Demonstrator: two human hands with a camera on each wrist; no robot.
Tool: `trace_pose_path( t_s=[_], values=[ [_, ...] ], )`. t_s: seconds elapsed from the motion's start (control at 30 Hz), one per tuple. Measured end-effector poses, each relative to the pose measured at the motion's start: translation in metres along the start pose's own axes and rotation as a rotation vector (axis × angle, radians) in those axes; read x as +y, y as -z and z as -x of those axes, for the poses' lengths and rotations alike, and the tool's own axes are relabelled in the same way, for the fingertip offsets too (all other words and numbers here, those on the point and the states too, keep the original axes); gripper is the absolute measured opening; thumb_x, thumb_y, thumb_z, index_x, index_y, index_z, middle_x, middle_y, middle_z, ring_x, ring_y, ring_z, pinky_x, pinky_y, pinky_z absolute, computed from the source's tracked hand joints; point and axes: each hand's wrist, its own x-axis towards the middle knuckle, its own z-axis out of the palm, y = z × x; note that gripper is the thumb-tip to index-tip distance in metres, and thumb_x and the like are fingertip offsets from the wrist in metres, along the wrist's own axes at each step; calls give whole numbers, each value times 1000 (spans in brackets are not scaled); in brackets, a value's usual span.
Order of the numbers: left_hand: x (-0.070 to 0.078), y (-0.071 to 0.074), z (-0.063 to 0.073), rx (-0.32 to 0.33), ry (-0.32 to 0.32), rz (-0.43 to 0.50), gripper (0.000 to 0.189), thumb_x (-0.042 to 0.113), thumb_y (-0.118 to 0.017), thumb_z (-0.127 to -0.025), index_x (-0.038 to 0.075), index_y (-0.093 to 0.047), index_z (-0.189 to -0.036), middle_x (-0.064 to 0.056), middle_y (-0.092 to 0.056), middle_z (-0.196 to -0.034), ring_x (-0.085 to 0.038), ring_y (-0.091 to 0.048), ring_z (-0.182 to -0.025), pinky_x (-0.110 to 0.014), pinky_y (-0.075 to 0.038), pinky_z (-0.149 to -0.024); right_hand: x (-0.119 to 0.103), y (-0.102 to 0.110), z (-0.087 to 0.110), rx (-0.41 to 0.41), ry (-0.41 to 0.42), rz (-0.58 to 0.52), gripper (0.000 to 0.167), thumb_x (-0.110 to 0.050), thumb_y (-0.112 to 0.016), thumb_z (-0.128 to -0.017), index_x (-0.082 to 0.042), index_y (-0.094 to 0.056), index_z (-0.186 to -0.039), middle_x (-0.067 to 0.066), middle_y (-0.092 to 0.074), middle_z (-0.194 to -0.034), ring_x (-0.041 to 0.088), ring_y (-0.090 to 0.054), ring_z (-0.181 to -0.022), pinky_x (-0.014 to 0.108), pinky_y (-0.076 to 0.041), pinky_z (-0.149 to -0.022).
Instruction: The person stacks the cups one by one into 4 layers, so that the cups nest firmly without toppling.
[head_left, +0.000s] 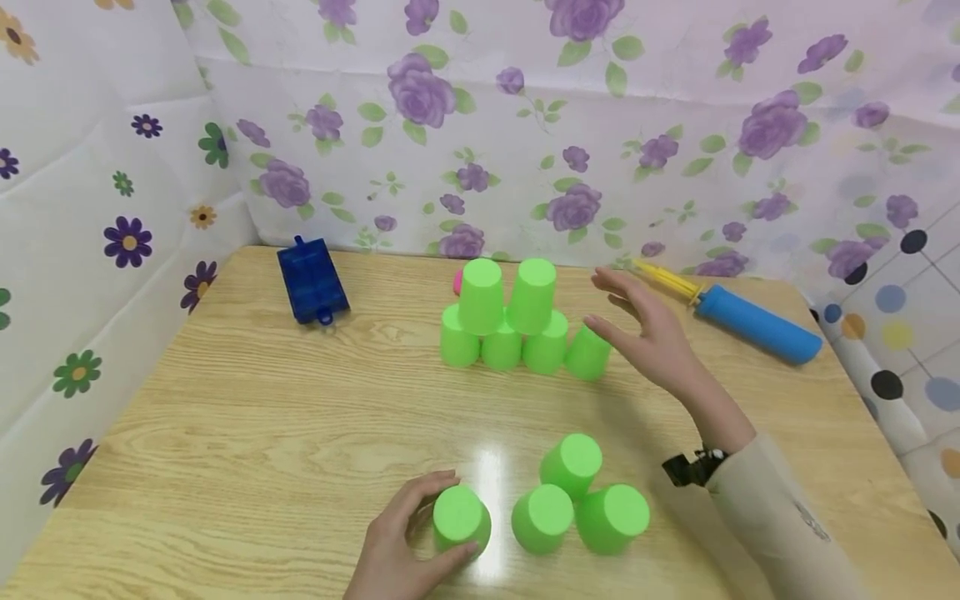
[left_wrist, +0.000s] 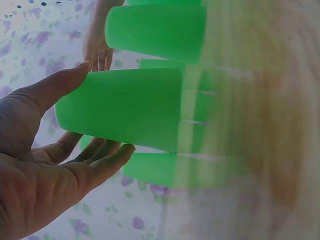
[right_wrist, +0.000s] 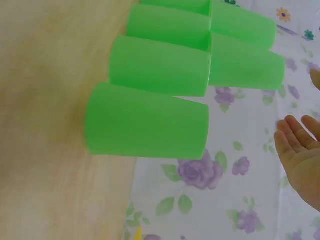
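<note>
Flowered cloth hangs round a wooden tabletop (head_left: 247,417); a blue box (head_left: 312,282) lies at the far left, a blue pump (head_left: 753,323) at the far right; a stack (head_left: 517,321) of upturned green cups stands mid-table, four below, two above; the right hand (head_left: 648,329) hovers just beside its rightmost cup, fingers (head_left: 611,283) straight and spread, holding nothing; at the near edge the left hand (head_left: 408,542) curls its fingers round one upturned cup (head_left: 460,517); three more cups (head_left: 577,500) cluster just to its right.
</note>
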Motion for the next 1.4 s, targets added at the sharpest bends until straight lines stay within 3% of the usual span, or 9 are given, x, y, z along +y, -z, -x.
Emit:
trace_pose_path(
  t_s=[0.1, 0.23, 0.3, 0.47, 0.63, 0.87, 1.0, 1.17, 1.4],
  values=[
    [4, 0, 0, 58, -141, -88, 63, 15, -88, -60, 26, -60, -115, 8, -61, -118, -11, -56, -111, -29, -50, -90, 6, 1, 21, 28, 37, -6, 59, -11, -64, -89, -16, -39, -142, 8, -50, -136, 20, -46, -125, 24, -38, -104],
    [9, -1, -2, 89, -271, -167, 66, 14, -89, -58, 24, -59, -116, 10, -61, -115, -11, -58, -107, -28, -50, -88, 4, -6, 42, -29, 91, -8, 59, -7, -66, -86, -15, -43, -139, 8, -53, -132, 18, -49, -121, 26, -42, -101],
    [13, 0, -5, 81, -295, -176, 65, 15, -88, -59, 23, -59, -116, 10, -61, -113, -10, -59, -105, -27, -49, -89, 3, -9, 51, -79, 113, -1, 58, -8, -68, -85, -15, -44, -138, 6, -53, -132, 17, -49, -121, 31, -43, -100],
    [28, 7, -21, 2, -242, -159, 61, 18, -86, -64, 25, -57, -118, 14, -59, -113, -7, -56, -106, -35, -50, -91, 3, -8, 71, -233, 133, 20, 56, -17, -70, -84, -14, -47, -135, 1, -54, -132, 15, -51, -120, 33, -45, -99],
    [41, 21, -51, -52, -227, -147, 60, 23, -85, -66, 24, -56, -119, 16, -59, -113, -6, -56, -104, -38, -49, -91, 9, -7, 79, -381, 116, 2, 54, -28, -70, -83, -17, -51, -133, -2, -56, -130, 15, -51, -119, 32, -45, -98],
    [61, 34, -110, -154, -394, -160, 57, 21, -84, -68, 12, -56, -117, 5, -62, -110, -10, -59, -99, -30, -50, -88, 11, -12, 81, -408, 132, -72, 65, -30, -79, -72, -17, -54, -130, -3, -57, -128, 14, -51, -119, 34, -45, -97],
    [77, 37, -135, -217, -441, -119, 54, 19, -84, -69, 11, -56, -115, 3, -62, -108, -10, -60, -98, -27, -51, -87, 11, -17, 80, -437, 155, -74, 64, -31, -78, -72, -19, -54, -130, -4, -57, -128, 15, -51, -120, 32, -43, -100],
    [101, 25, -153, -276, -469, -59, 53, 24, -82, -71, 12, -53, -114, 4, -61, -106, -9, -61, -99, -27, -50, -87, 13, -25, 80, -512, 148, -69, 61, -37, -75, -76, -19, -53, -130, -5, -56, -129, 16, -50, -120, 36, -42, -101],
    [124, -1, -186, -302, -516, -204, 54, 33, -79, -74, 11, -50, -114, 3, -58, -104, -11, -56, -97, -28, -48, -86, 14, -33, 83, -552, 37, -45, 57, -31, -75, -78, -18, -55, -129, -9, -56, -127, 14, -51, -119, 37, -45, -98]
  ],
)
